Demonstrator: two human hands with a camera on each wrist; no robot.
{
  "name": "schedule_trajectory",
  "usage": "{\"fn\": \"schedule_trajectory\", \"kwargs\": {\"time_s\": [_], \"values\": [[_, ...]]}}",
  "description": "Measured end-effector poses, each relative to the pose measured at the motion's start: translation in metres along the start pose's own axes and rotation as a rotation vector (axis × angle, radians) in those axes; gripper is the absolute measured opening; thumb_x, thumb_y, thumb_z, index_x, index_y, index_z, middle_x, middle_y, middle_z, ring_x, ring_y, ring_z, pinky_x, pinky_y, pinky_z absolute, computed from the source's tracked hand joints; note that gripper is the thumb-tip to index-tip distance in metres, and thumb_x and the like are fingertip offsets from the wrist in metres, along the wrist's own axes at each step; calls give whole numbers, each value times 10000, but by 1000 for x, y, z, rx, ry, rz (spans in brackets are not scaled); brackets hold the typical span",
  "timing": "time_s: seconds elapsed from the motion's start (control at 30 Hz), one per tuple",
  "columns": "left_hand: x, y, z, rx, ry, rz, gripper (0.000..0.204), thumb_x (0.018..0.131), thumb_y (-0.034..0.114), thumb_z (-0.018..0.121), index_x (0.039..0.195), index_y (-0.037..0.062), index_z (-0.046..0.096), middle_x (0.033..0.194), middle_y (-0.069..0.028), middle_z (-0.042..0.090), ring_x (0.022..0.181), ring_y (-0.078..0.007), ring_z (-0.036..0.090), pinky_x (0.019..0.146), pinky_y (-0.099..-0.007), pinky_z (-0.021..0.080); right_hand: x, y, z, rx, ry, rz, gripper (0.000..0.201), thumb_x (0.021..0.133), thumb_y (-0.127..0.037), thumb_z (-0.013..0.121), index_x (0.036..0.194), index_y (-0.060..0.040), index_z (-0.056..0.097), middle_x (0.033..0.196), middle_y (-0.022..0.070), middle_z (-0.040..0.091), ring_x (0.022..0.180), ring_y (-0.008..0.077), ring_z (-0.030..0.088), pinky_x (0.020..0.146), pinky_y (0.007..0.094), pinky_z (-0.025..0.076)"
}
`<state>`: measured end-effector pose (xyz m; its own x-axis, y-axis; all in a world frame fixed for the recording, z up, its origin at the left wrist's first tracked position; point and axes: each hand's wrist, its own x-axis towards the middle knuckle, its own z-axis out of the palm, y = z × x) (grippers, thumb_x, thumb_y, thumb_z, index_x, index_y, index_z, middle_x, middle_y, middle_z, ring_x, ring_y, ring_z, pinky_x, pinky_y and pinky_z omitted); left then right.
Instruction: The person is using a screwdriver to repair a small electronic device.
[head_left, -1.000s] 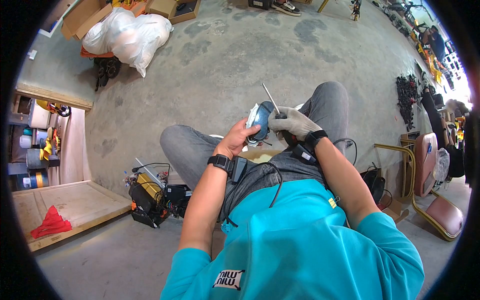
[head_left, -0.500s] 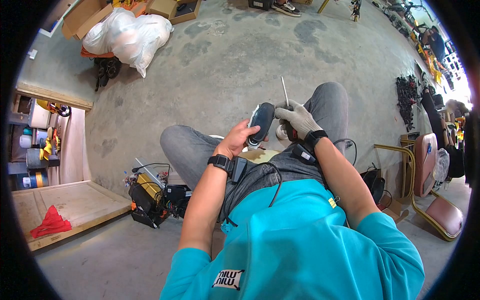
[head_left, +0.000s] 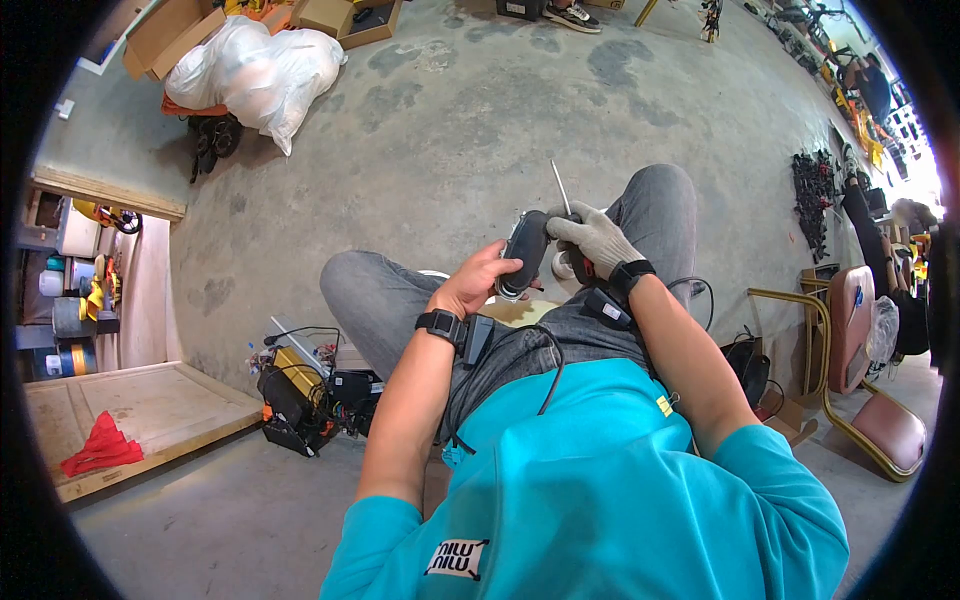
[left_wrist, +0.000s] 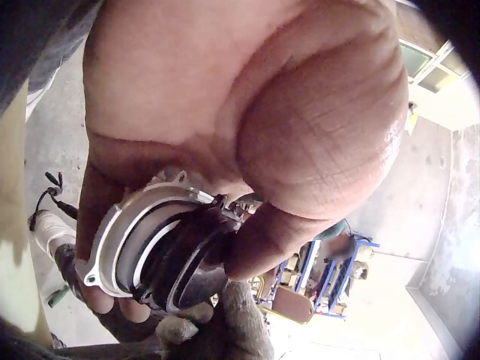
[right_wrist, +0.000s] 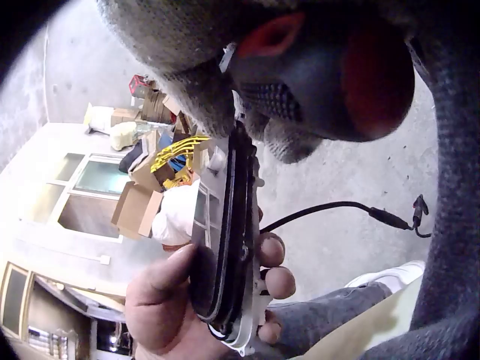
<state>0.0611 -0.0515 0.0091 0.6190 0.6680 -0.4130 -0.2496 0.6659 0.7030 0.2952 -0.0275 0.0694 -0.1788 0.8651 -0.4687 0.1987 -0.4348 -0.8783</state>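
My bare left hand (head_left: 475, 282) grips an oval, dark glossy-faced lamp unit (head_left: 527, 245) between thumb and fingers, above my lap. In the left wrist view its pale mounting rim (left_wrist: 107, 259) shows screw lugs, and the thumb lies against the dark face. A black cable (right_wrist: 330, 206) runs from behind the unit in the right wrist view. My right hand (head_left: 598, 240), in a grey knit glove, holds a screwdriver (head_left: 560, 185) with its shaft pointing up and away. The black and red handle (right_wrist: 322, 82) sits in the glove, whose fingertips are right at the unit's upper end.
A pale yellow surface (head_left: 530, 312) lies between my legs. Wires and electronic parts (head_left: 310, 390) are on the floor at left, near a wooden panel (head_left: 190, 395) bearing a red cloth. A pink chair (head_left: 850, 330) stands at right; a white bag (head_left: 255, 75) lies far left.
The lamp unit has turned, its face going from a bluish shine to dark. My right hand has shifted slightly right, and the screwdriver shaft has swung right, then slightly back left.
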Motion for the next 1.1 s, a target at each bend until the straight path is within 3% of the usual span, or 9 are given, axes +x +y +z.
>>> {"fn": "schedule_trajectory", "kwargs": {"time_s": [1.1], "values": [[-2,-1,-1,54,-64,-30,476,960,10,503,1427,-5,412,1218,-203,641,1073,-313,692,846,-438,620,-7,-12,2,1,-101,33,342,855,-255,703,1090,-11,654,808,31,602,683,112,580,591,277,500]]}}
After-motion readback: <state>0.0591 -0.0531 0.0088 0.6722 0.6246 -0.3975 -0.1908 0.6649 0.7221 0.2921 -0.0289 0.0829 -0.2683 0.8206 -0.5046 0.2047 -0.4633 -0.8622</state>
